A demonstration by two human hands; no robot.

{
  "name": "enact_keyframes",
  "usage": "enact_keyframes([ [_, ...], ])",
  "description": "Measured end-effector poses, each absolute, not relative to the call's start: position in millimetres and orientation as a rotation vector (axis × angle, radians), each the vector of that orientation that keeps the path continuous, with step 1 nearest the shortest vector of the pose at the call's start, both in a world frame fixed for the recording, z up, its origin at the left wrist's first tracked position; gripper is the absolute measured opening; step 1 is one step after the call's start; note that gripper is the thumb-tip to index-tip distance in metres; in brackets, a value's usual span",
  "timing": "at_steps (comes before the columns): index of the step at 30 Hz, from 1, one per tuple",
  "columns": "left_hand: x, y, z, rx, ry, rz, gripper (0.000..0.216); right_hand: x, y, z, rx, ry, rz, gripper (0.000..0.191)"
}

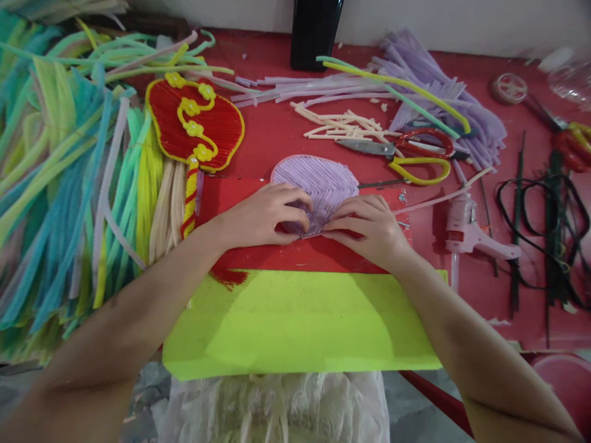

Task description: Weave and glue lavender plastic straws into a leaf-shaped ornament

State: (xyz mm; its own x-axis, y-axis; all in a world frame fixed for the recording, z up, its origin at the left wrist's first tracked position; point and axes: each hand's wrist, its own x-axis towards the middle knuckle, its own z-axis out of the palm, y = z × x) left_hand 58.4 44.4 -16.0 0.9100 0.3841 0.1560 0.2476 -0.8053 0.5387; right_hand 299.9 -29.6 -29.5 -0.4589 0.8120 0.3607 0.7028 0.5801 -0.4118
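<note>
A lavender fan panel (pixel 314 175) of ribbed pipe cleaners, with a pink edging, lies on a red sheet (pixel 258 258). My left hand (pixel 272 215) curls its fingers over the front left of the panel, gripping near its front edge. At the front right edge my right hand (pixel 367 227) pinches the rim between thumb and fingers; the exact contact is partly covered by the fingers. A loose pink pipe cleaner (pixel 429 197) stretches out to the right from behind my right hand. A dark thin rod (pixel 383 183) juts from the panel's right side.
A finished red fan (pixel 194 123) with yellow trim lies left, beside heaped coloured pipe cleaners (pixel 69 184). Scissors (pixel 422 154), cut pale pieces (pixel 341 126) and lavender bundles (pixel 438 92) lie behind. A pink glue gun (pixel 471 227) is right; a yellow-green sheet (pixel 300 326) lies in front.
</note>
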Motion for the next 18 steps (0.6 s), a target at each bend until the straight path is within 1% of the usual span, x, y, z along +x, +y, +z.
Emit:
enact_keyframes([
  [12,58.5,44.1,-17.2,2.491,0.46,0.379,0.012,298.4,-30.1,-30.9,-1.216,-2.281,0.28,0.009],
  [18,58.2,45.7,-17.8,2.473,0.473,0.35,0.022,297.8,-30.1,-31.0,-1.224,-2.28,0.286,0.009],
])
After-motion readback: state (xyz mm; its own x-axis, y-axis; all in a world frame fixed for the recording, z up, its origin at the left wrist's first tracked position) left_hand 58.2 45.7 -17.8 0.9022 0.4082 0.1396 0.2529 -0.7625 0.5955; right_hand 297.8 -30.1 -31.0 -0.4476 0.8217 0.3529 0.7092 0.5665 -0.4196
